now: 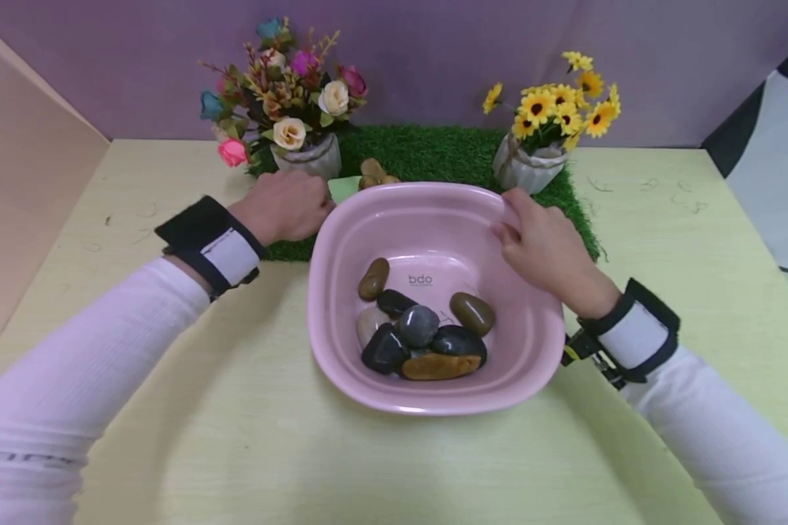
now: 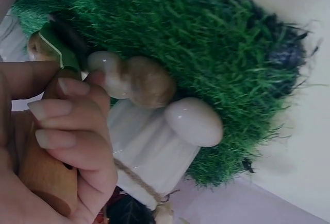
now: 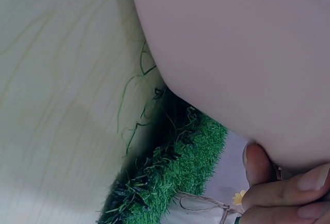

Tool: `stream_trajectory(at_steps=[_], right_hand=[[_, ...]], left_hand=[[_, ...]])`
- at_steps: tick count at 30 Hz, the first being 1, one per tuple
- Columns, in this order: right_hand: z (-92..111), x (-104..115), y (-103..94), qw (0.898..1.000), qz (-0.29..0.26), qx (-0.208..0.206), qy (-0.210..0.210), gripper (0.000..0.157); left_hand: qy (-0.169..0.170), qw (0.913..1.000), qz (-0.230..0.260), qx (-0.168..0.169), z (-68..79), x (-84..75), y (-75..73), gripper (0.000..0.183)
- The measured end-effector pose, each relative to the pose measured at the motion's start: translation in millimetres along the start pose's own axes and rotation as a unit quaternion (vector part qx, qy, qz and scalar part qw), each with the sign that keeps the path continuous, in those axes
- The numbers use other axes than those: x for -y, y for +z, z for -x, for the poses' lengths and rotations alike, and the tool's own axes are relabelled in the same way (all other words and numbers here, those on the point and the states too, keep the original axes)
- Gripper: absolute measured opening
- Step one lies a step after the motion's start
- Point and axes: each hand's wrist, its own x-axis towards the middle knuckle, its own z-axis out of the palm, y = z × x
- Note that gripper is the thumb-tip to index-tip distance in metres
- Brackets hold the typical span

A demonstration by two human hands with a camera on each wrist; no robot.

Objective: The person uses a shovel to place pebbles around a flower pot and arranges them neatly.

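My right hand grips the far right rim of a pink basin, thumb inside and fingers outside. The basin looks tilted toward me. Several smooth stones lie at its near side, among them a grey stone, a black stone and a tan stone. Beyond the basin's left rim, my left hand holds a tool with a wooden handle and a green end; its full shape is hidden. Beside that hand, a brown stone and a whitish stone rest on the artificial grass.
A green artificial grass mat lies at the back of the pale wooden table. On it stand a pot of mixed flowers at left and a pot of yellow flowers at right. A purple wall rises behind.
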Motion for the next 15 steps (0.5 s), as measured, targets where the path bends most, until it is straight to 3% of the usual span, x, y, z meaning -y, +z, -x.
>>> stream_trajectory(at_steps=[15], right_hand=[[0,0,-0.1,1.0,0.0,-0.001,-0.003,0.039]], left_hand=[[-0.011,0.9996,-0.017,0.021,3.8,-5.2,-13.3,0.039]])
